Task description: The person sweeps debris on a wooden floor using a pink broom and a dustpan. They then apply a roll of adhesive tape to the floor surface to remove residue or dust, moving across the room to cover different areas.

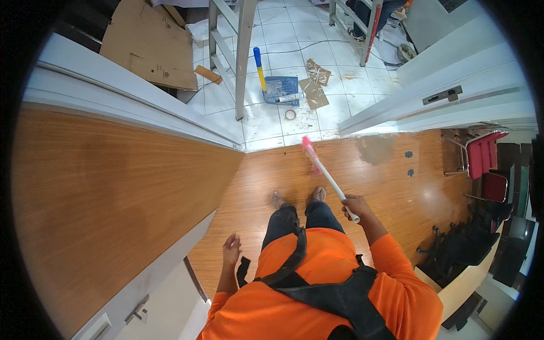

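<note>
My right hand point(355, 205) is wrapped round the lower end of a white stick point(334, 182). A pink, plastic-looking tuft point(307, 145) sits on the stick's far end, close to the seam between the wood-look floor and the white tiles; I cannot make out its exact kind. Another bit of pink point(316, 169) shows beside the stick, partly hidden behind it. My left hand point(232, 247) hangs low at my left side, holding nothing, its fingers loosely bent and apart. It is nearest to the wooden wall panel point(124, 170).
Beyond the doorway stand a stepladder point(244, 56) and a second ladder point(371, 34) with a person beside it. On the tiles lie a blue tray point(275, 86), a tape roll point(290, 114) and cardboard pieces point(315, 94). A white door point(470, 85) stands right; red chairs point(483, 156) are further right.
</note>
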`<state>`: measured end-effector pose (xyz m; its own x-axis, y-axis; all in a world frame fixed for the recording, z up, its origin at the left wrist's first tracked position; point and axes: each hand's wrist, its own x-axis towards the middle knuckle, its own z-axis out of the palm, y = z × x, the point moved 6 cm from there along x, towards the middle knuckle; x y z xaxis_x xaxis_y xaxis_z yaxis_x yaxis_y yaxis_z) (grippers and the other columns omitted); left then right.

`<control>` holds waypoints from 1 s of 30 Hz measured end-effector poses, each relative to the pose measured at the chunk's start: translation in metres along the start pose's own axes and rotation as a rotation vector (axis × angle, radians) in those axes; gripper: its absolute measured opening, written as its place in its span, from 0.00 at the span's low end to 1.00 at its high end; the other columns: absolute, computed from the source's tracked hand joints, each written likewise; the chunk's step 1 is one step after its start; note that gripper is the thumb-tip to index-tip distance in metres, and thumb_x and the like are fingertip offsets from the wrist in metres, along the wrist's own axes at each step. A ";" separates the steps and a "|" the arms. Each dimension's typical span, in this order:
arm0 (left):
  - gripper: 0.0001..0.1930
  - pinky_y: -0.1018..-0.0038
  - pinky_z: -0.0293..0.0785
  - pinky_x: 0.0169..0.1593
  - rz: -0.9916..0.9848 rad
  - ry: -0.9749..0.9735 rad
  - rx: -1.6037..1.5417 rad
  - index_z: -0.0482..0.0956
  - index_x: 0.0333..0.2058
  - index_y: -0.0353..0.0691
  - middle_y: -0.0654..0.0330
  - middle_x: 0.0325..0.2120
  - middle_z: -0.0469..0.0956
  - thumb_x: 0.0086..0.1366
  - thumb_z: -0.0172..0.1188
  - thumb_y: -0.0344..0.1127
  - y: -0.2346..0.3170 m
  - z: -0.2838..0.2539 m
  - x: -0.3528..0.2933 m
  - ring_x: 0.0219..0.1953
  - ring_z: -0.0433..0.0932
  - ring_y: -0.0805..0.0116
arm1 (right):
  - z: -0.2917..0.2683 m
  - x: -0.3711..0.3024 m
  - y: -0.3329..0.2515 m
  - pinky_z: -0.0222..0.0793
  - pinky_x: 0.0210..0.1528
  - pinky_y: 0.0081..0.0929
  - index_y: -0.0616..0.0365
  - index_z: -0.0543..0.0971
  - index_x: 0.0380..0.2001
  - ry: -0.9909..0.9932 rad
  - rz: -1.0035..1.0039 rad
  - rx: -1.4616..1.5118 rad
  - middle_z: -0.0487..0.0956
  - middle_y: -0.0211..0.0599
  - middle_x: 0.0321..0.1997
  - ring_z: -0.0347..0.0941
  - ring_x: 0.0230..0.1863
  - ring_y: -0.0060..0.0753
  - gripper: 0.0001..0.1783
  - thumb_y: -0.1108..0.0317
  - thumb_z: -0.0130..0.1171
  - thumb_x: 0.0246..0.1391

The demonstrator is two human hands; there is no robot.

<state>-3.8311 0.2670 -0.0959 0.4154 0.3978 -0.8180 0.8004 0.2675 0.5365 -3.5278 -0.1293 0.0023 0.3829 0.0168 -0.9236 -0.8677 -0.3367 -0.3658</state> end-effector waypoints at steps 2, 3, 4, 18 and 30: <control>0.29 0.71 0.73 0.43 0.111 -0.010 0.022 0.64 0.57 0.37 0.53 0.52 0.69 0.60 0.60 0.44 0.064 0.028 0.015 0.44 0.74 0.64 | 0.017 -0.009 -0.017 0.62 0.14 0.24 0.56 0.65 0.51 -0.092 0.046 0.119 0.71 0.36 0.22 0.65 0.14 0.26 0.19 0.68 0.47 0.55; 0.31 0.71 0.73 0.44 0.231 -0.061 0.058 0.63 0.57 0.37 0.52 0.53 0.68 0.59 0.61 0.43 0.090 0.045 0.032 0.45 0.74 0.64 | 0.034 -0.014 -0.032 0.63 0.14 0.24 0.53 0.61 0.55 -0.151 0.065 0.198 0.71 0.36 0.23 0.65 0.14 0.26 0.22 0.68 0.45 0.56; 0.32 0.70 0.72 0.46 0.348 -0.112 0.096 0.62 0.58 0.38 0.52 0.54 0.67 0.57 0.63 0.42 0.117 0.065 0.047 0.46 0.73 0.63 | 0.050 -0.015 -0.045 0.63 0.14 0.24 0.50 0.57 0.59 -0.210 0.088 0.279 0.71 0.36 0.24 0.65 0.15 0.26 0.25 0.67 0.44 0.57; 0.15 0.75 0.70 0.42 0.750 0.132 0.216 0.71 0.48 0.37 0.56 0.33 0.76 0.63 0.54 0.33 0.361 0.166 0.113 0.36 0.74 0.68 | 0.105 0.150 -0.222 0.68 0.19 0.21 0.54 0.66 0.57 -0.374 -0.544 -0.261 0.77 0.38 0.30 0.70 0.19 0.24 0.25 0.54 0.47 0.60; 0.21 0.66 0.70 0.50 0.125 0.488 -0.013 0.66 0.51 0.29 0.48 0.42 0.74 0.65 0.51 0.39 0.256 0.098 0.137 0.45 0.73 0.62 | -0.026 0.545 -0.195 0.66 0.52 0.36 0.59 0.77 0.44 0.212 -0.353 -0.995 0.76 0.52 0.43 0.71 0.48 0.51 0.19 0.62 0.51 0.51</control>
<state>-3.5273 0.3042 -0.0913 0.2550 0.7907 -0.5565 0.7503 0.2013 0.6297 -3.1415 -0.0787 -0.4263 0.6911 0.1315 -0.7107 -0.0868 -0.9611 -0.2622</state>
